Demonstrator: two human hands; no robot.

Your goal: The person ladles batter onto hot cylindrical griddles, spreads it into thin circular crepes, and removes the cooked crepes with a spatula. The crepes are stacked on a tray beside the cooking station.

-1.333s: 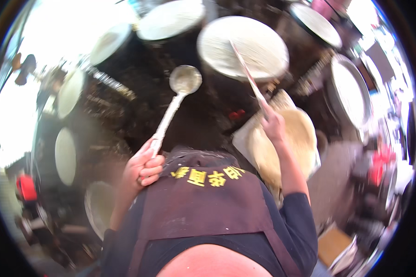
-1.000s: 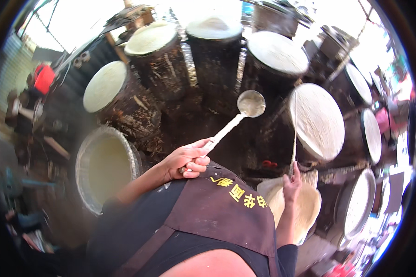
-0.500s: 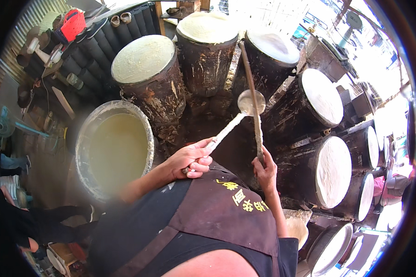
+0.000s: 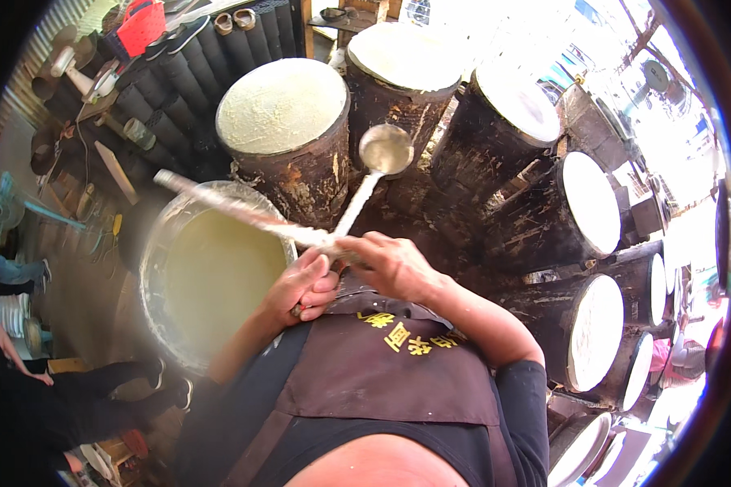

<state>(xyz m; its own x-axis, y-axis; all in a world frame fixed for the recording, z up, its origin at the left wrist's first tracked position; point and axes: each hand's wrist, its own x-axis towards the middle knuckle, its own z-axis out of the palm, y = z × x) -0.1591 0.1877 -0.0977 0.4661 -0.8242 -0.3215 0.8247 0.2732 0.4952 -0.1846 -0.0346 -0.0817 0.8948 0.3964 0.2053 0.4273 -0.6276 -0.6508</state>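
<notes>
My left hand (image 4: 304,288) grips the white-crusted handle of a metal ladle (image 4: 386,149), whose round bowl is raised in front of the drums. My right hand (image 4: 394,264) is closed on a long batter-coated stick (image 4: 227,203), slightly blurred, which slants leftward across the ladle's handle and over a big bucket of pale yellowish liquid (image 4: 211,292) to my left. Both hands are close together above my brown apron (image 4: 382,381).
Several dark drums (image 4: 524,219) with white-coated round tops (image 4: 280,105) curve around me. Black cylinders (image 4: 179,97), shoes (image 4: 235,20) and a red basket (image 4: 140,28) are at back left. A person in dark clothes (image 4: 89,398) is at lower left, near a blue fan (image 4: 8,211).
My right hand has moved left beside my left one, swinging the stick from pointing forward to lying leftward over the bucket. The view has turned, bringing the bucket and left side further in.
</notes>
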